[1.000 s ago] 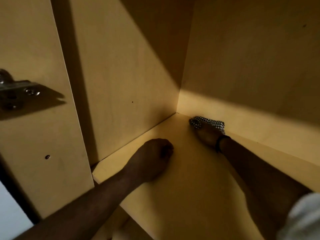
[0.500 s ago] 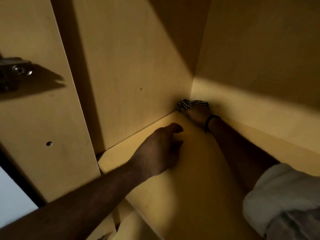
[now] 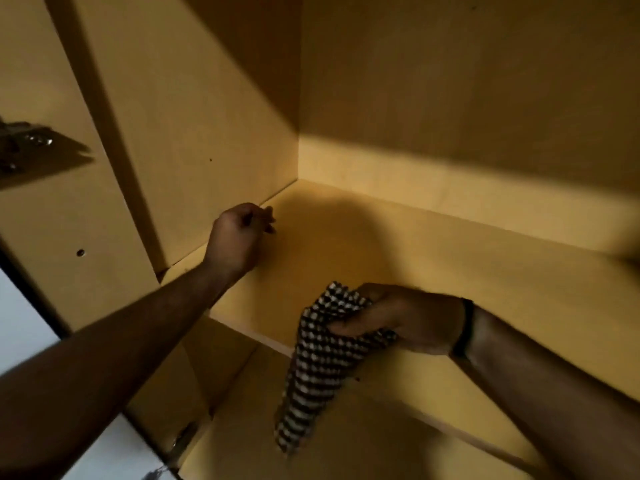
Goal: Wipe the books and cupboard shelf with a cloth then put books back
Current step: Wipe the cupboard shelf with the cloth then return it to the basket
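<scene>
Two grips are in the cupboard, and only one is working. My right grip (image 3: pixel 405 320) is grasping the checked cloth (image 3: pixel 322 358) in a bunch at the near edge of the shelf (image 3: pixel 450 254). Most of the cloth hangs down past that edge, in front of the lower shelf (image 3: pixel 242 427), so little if any of it touches the wood. My left grip (image 3: pixel 239 237) is clenched loosely on nothing that I can see. It sits low at the left end of the shelf, close to the left wall (image 3: pixel 207 133); I cannot tell whether it bears on the board. No books are in view, so I judge this to be the shelf-wiping step, with the books to come later. To do it well, I would gather the hanging tail into the palm and flatten the cloth into a broad pad. I would then press it down and draw it in overlapping strokes from the far wall toward the near edge, so the dust comes out and is not pushed into the corner. The right stretch of the shelf and the seam along the far wall look worth a pass. I would lift the left grip clear before wiping under it, or that patch gets missed. A loose tail could drag dirt onto the lower shelf, so I would keep it tucked in.
</scene>
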`<state>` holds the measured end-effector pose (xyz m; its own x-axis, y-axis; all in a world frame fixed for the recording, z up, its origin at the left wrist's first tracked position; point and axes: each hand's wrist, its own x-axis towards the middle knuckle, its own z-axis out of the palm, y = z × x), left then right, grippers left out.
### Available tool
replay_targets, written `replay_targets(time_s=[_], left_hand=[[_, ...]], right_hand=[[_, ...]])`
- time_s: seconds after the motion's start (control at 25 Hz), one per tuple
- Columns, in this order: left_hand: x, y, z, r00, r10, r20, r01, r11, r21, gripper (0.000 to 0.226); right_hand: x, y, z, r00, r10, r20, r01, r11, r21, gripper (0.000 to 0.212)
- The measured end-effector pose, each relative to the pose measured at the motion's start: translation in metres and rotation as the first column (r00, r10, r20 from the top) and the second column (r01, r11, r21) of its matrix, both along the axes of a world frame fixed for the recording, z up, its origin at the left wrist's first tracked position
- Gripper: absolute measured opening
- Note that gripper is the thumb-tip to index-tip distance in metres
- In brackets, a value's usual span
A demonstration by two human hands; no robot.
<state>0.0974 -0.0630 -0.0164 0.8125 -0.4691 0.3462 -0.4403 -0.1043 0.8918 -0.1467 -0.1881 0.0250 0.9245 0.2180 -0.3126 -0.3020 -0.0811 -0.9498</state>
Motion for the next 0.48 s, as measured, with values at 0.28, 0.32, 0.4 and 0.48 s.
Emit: replay_targets(time_s=[0.28, 0.32, 0.4, 0.48], left_hand=[[-0.038, -0.023, 0.009, 0.555, -0.528, 0.643, 0.093, 0.807, 0.583, 0.05], [-0.043, -0.034, 0.011, 0.665, -0.507, 0.549, 0.144, 0.807, 0.572, 0.047], [-0.057, -0.053, 0.0, 0.748, -0.5, 0.436, 0.237, 0.815, 0.528, 0.043], [-0.062, -0.065, -0.017, 0.717, -0.525, 0.459, 0.246, 0.806, 0.538, 0.041]], right_hand=[[-0.025, -0.065, 0.055, 0.321, -0.896, 0.307, 0.862, 0.411, 0.297, 0.031], [-0.012, -0.079, 0.048, 0.215, -0.886, 0.41, 0.928, 0.316, 0.197, 0.031], [0.008, -0.096, 0.023, 0.235, -0.745, 0.624, 0.97, 0.139, -0.199, 0.03], [0.024, -0.095, -0.007, 0.545, -0.552, 0.631, 0.784, 0.069, -0.617, 0.04]])
